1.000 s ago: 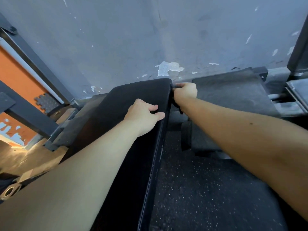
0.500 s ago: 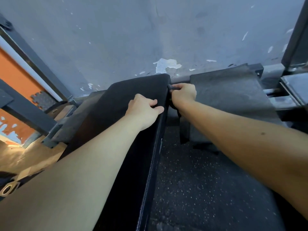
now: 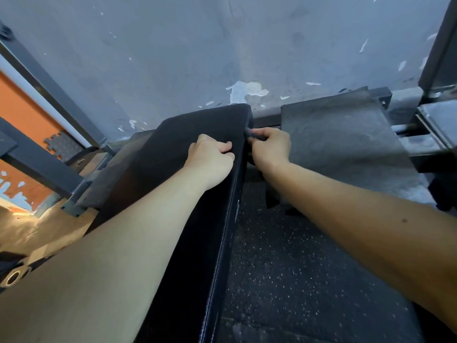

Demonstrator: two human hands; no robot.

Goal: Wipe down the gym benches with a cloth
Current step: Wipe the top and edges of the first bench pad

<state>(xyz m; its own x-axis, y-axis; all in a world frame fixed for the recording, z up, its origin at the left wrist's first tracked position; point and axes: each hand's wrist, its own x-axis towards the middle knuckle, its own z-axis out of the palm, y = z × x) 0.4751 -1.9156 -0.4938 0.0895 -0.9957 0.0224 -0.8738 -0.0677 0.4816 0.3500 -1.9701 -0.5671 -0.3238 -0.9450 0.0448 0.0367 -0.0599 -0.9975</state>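
At far right edge of bench [image 3: 197, 125], right hand [image 3: 270, 147] fingers clamp dark cloth [image 3: 254, 136]; left hand [image 3: 210, 157], curled empty, rests beside; bench extends nearward.

The right hand [image 3: 270, 147] hides all but a strip of the dark cloth [image 3: 256, 136] it grips. Whether the left hand's [image 3: 210, 158] curled fingers hold anything is hidden. The bench's [image 3: 195, 243] near end is cut off.

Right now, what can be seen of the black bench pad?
The bench pad is long, black and padded, with a smooth, slightly shiny cover and rounded far corners. It runs away towards the grey wall. The left hand rests on its top with curled fingers; the right hand holds a dark cloth against its right side.
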